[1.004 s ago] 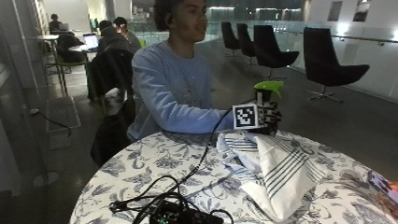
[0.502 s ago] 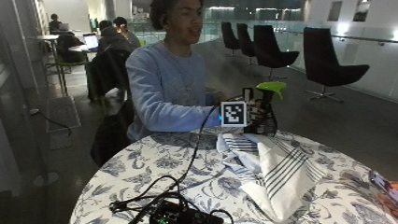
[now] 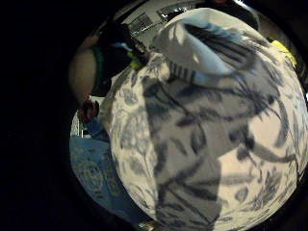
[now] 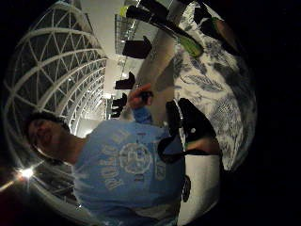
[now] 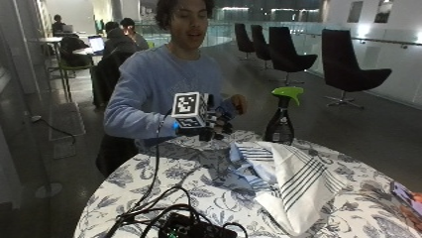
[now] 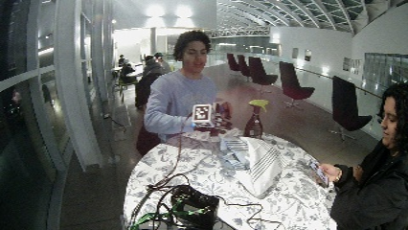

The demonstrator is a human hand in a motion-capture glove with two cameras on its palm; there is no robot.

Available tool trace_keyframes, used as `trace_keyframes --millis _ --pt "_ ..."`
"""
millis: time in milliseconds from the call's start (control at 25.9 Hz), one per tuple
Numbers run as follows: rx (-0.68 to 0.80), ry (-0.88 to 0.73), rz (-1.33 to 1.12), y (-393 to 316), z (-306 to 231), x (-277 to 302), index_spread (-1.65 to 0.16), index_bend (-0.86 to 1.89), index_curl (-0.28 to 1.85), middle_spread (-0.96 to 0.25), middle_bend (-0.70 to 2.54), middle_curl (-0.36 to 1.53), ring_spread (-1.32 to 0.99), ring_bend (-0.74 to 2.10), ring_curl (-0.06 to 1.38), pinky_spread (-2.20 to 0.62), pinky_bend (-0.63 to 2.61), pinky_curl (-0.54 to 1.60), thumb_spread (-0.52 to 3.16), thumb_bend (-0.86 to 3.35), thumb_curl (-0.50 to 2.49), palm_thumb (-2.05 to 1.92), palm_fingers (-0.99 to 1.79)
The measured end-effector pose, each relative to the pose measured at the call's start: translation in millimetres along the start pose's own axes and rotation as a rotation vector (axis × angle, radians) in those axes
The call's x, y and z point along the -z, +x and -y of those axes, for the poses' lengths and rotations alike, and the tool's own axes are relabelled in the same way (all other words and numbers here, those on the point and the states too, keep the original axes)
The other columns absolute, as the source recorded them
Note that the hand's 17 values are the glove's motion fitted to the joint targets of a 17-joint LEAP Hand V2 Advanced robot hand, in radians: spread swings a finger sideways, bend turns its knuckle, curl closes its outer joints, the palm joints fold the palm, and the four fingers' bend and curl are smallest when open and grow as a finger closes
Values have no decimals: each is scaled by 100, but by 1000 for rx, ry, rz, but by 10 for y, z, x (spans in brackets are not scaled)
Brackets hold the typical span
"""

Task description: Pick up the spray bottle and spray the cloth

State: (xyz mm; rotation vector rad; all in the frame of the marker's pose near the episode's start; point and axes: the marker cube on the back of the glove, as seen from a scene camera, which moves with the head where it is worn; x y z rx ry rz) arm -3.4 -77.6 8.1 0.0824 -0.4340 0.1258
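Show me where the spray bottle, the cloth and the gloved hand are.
spray bottle (image 5: pixel 280 128), outside view, on its dark body.
cloth (image 5: pixel 296 178), outside view, on the striped white fold.
right hand (image 5: pixel 210 130), outside view, on the gloved fingers below the marker.

Outside cam is set across the worktop (image 5: pixel 198 183), facing the seated person (image 5: pixel 171 84) at close range. Wide cam is placed farther back and higher, same direction; worktop (image 6: pixel 191 167), person (image 6: pixel 182 96) and cloth (image 6: pixel 258 163) are shared w/ it. Little-finger palm cam is aimed down at worktop (image 3: pixel 231 159) and cloth (image 3: pixel 207 43), near. Thumb-side cam is turned toward the person's chest (image 4: pixel 127 160).
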Motion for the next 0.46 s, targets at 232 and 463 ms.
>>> trace_keyframes --millis 232,463 --pt "-17 15 -147 245 -712 108 -32 15 29 -4 26 43 3 24 32 20 18 34 112 -2 48 77 71" --pt "-41 -7 -182 395 -1020 196 -32 15 30 -5 27 43 2 23 33 21 17 33 114 -1 46 79 72"
